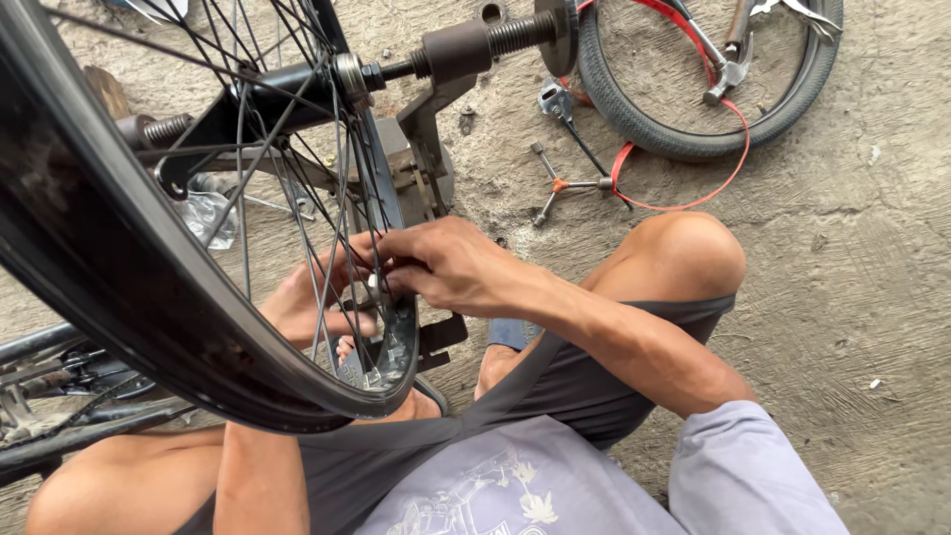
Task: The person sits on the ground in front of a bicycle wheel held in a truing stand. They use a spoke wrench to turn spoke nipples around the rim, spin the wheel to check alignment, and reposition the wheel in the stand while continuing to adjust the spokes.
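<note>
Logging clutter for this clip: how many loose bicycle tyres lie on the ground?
1. The loose tyre lies on the concrete at the top right, ringing some tools, partly cut off by the frame edge. Others may lie outside the view.

We see a black bicycle wheel rim with thin steel spokes, held upright in a metal truing stand on the concrete floor, hub axle clamped between threaded ends.
</note>
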